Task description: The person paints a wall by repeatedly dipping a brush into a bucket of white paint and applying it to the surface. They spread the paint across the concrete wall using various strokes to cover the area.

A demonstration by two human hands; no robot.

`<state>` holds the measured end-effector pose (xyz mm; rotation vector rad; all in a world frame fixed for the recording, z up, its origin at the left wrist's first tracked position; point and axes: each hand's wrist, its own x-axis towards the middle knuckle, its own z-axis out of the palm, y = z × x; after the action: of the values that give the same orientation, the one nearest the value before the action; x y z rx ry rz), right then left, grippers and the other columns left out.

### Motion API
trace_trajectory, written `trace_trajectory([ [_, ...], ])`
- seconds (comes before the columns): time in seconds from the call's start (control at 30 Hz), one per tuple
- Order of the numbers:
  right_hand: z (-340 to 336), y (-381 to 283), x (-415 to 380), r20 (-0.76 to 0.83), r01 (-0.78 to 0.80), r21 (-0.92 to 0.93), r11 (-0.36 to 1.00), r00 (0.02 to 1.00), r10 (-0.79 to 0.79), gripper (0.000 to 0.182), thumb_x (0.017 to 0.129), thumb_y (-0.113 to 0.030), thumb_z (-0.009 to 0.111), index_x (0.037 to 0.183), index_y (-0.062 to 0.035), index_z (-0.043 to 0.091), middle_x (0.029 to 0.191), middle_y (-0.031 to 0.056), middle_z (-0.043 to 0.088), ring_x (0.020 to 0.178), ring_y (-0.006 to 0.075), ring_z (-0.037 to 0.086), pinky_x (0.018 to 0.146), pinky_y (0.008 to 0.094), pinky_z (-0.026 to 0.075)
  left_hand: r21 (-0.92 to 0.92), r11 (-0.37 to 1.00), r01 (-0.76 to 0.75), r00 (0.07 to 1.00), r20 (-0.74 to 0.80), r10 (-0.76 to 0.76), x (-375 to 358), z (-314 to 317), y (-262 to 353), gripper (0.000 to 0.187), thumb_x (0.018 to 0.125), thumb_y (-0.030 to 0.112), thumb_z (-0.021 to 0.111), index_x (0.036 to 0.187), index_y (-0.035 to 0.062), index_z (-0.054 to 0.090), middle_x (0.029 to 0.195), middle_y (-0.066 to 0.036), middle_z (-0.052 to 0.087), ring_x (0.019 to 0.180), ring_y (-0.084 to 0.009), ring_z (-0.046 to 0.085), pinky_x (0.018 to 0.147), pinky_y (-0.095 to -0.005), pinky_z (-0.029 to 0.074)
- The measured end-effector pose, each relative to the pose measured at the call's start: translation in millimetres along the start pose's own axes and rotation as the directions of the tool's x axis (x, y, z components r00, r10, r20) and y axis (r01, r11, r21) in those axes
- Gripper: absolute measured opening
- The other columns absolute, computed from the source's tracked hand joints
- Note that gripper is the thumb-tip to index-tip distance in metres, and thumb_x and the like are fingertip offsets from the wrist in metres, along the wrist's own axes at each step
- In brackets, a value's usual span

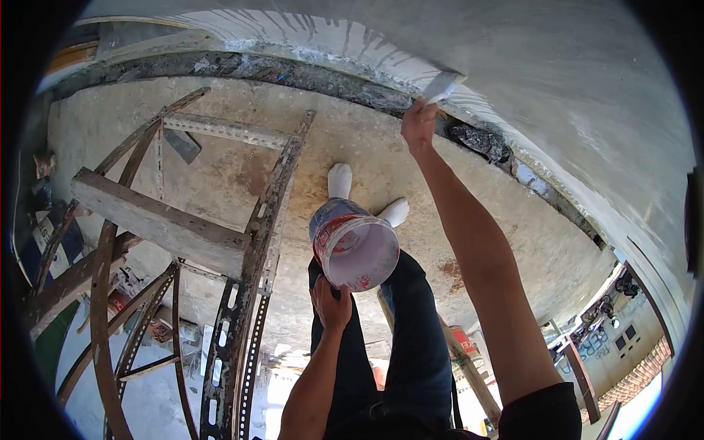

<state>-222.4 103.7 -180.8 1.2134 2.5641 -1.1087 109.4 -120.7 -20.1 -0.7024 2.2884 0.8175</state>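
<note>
My right hand (419, 126) reaches up and forward, closed round the handle of a wide paintbrush (443, 86). The brush's head is pressed against the lower part of the grey wall (528, 66), near a white band with dark drips running from it. Low in front of my legs, my left hand (332, 302) grips the near rim of a paint bucket (359, 253). The bucket is tilted so its mouth faces me; its inside is coated white, with red marks on its outside. My white-socked feet show just beyond it.
A rusty metal frame (282, 176) with a wooden plank (161, 220) across it stands close on my left. A debris-filled gutter (315, 82) runs along the wall's foot. Crumpled dark plastic (480, 141) lies in it. Stained concrete floor (469, 220) lies underfoot.
</note>
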Motion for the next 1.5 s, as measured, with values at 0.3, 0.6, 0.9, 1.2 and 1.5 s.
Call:
trace_trajectory([
  [0.3,86,-167,-63,0.419,0.122,0.115,0.986,0.894,-0.16,0.032,0.1,-0.026,0.04,0.117,0.0011,0.037,0.097,0.0342,0.063,0.092,0.0504,0.062,0.079,0.0559,0.051,-0.07,0.997,-0.009,1.0,0.008,0.01,-1,-1,-1,0.041,0.084,0.022,0.064,0.115,-0.0023,0.056,0.126,-0.023,0.054,0.125,-0.0392,0.046,0.109,-0.0498,0.03],
  [0.6,-12,-42,-27,0.128,0.025,0.037,0.999,0.991,-0.03,0.03,0.1,-0.03,0.042,0.11,-0.002,0.038,0.089,0.0341,0.063,0.086,0.0549,0.06,0.074,0.0619,0.045,-0.155,0.987,0.051,0.999,-0.007,-0.053,-2,3,-7,0.04,0.084,0.022,0.063,0.116,-0.001,0.056,0.125,-0.022,0.055,0.119,-0.0388,0.048,0.105,-0.0485,0.032],
  [0.9,17,-154,-91,0.415,0.307,0.245,0.92,0.824,-0.385,0.031,0.1,-0.032,0.045,0.11,-0.0027,0.045,0.08,0.0314,0.063,0.078,0.0532,0.06,0.069,0.0592,0.046,-0.227,0.974,0.016,1.0,-0.005,-0.017,-3,-8,-4,0.033,0.087,0.017,0.059,0.112,-0.0024,0.055,0.112,-0.021,0.056,0.108,-0.0377,0.051,0.096,-0.0456,0.038],
  [1.2,-152,-72,-165,0.468,0.076,0.202,0.976,0.868,-0.165,0.031,0.099,-0.032,0.046,0.103,-0.0007,0.048,0.079,0.0308,0.063,0.078,0.0515,0.061,0.07,0.0579,0.046,-0.381,0.921,-0.086,0.996,-0.053,0.071,-7,-18,23,0.023,0.087,0.016,0.062,0.097,-0.0029,0.053,0.095,-0.014,0.051,0.095,-0.0294,0.05,0.089,-0.0426,0.04],
  [1.5,-323,11,-259,0.468,-0.223,0.191,0.956,0.877,0.111,0.04,0.101,-0.035,0.043,0.113,-0.0001,0.058,0.081,0.016,0.063,0.075,0.0279,0.064,0.068,0.0385,0.048,-0.689,0.713,0.131,0.982,0.191,0.005,-51,-88,116,0.028,0.089,0.017,0.065,0.101,0.0041,0.042,0.099,-0.006,0.042,0.089,-0.014,0.051,0.069,-0.0339,0.061],
])
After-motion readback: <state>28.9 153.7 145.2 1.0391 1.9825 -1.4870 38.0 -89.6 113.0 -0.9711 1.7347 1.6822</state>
